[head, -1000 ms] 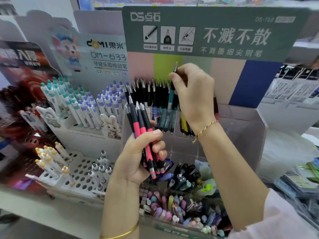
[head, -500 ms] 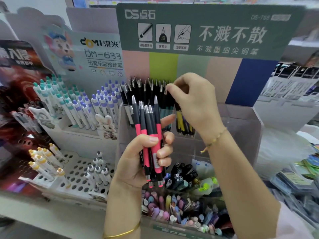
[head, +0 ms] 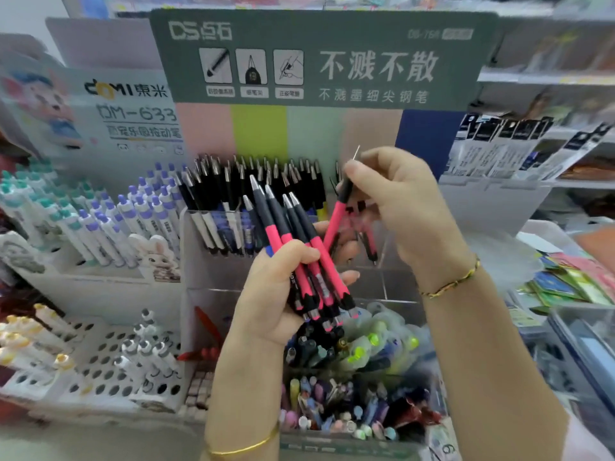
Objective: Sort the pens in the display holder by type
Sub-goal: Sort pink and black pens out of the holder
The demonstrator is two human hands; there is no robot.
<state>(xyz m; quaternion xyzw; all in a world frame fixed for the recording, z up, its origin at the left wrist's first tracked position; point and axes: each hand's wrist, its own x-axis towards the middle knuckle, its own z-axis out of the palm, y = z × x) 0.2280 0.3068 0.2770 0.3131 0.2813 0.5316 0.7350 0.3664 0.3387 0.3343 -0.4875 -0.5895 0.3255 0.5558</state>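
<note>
While our left hand (head: 283, 294) curls round a bundle of pink pens (head: 299, 247), thumb clamped across the barrels, our right hand (head: 399, 201) pinches a single pink pen (head: 336, 217) by its black upper end. That pen is tilted, and its lower end passes behind the bundle. Both hands are in front of the upper tier of the display holder (head: 213, 277). The pens are slim, with matte pink barrels and dark grey sections tapering to silvery ends that point upward.

Our hands block much of the holder's clear plastic compartments. A dense row of black-topped pens (head: 253, 181) stands upright in the back tier, and a jumble of pastel pens (head: 349, 404) fills the lower front bin. A green header card (head: 319, 58) with white characters rises above.

To the left, white pens with purple and teal caps (head: 133, 214) lean in a white stand, with a perforated white tray (head: 100, 354) of round holes below. A gold bangle (head: 246, 447) circles our left wrist and a braided bracelet (head: 449, 284) our right.
</note>
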